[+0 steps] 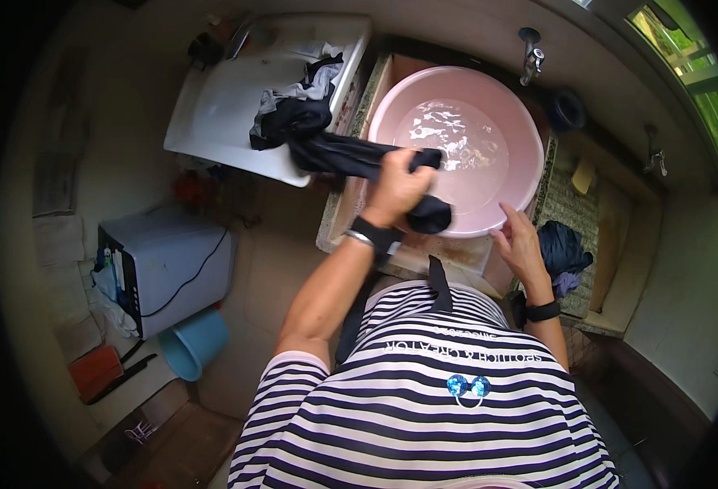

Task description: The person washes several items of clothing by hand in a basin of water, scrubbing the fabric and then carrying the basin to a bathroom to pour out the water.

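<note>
My left hand grips a black cloth garment, which stretches from the white sink over the left rim of a pink plastic basin. Part of the garment hangs below the hand by the basin's near rim; its edges are blurred. Shallow water lies in the pink basin. At the basin's near right rim is my right hand, its fingers apart and holding nothing; whether it touches the rim is unclear. More black and grey clothing lies in the white sink, bunched at its right side.
A wall tap juts out behind the basin, with a second tap farther right. Dark bunched cloth rests on the ribbed stone washboard. Low at the left are a grey boxy appliance with a cable and a blue bucket.
</note>
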Demonstrator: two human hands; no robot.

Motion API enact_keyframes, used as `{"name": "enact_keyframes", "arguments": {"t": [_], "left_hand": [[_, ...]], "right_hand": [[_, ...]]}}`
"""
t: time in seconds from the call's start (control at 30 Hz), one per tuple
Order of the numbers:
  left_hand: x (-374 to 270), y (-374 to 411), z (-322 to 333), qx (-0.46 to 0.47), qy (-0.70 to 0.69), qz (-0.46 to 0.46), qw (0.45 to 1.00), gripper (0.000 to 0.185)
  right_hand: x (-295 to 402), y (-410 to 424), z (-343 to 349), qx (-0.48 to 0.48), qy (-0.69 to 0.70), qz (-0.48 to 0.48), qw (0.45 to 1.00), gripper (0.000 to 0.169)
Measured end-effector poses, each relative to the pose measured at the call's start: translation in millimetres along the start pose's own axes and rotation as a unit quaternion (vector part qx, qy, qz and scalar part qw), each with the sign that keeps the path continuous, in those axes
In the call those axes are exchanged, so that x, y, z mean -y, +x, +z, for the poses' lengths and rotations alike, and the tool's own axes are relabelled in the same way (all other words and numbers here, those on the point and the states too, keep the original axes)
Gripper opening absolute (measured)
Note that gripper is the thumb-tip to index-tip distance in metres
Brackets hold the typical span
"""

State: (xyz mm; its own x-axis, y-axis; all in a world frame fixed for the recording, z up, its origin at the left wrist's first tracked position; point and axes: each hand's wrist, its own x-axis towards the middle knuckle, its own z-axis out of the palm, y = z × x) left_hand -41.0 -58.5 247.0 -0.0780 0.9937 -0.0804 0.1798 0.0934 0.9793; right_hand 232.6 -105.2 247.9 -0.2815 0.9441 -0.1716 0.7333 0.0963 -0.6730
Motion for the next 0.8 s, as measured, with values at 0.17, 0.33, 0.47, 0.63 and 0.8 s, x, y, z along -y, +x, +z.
{"name": "enact_keyframes", "arguments": {"t": [0.17,0.33,0.47,0.63,0.8], "left_hand": [[-43.1,-12.3,118.0,0.080,-0.058,0.268,0.958,0.022],[-41.0,-11.0,120.7,0.286,-0.146,0.117,0.940,0.029],[-31.3,-6.5,106.5,0.175,-0.072,0.172,0.967,0.040],[-10.1,37.9,16.8,0.025,0.446,0.189,0.875,0.110],[47.3,75.5,-15.0,0.058,0.516,0.052,0.853,0.116]], "right_hand": [[16.3,19.1,-7.2,-0.144,0.230,-0.076,0.959,0.053],[-19.0,10.5,-29.7,-0.145,0.287,0.082,0.943,0.022],[-23.4,36.6,-30.0,-0.202,0.282,0.020,0.938,0.024],[-44.8,49.5,-79.6,-0.373,0.281,0.029,0.884,0.042],[-28.3,29.5,-129.0,-0.348,0.287,0.007,0.892,0.026]]}}
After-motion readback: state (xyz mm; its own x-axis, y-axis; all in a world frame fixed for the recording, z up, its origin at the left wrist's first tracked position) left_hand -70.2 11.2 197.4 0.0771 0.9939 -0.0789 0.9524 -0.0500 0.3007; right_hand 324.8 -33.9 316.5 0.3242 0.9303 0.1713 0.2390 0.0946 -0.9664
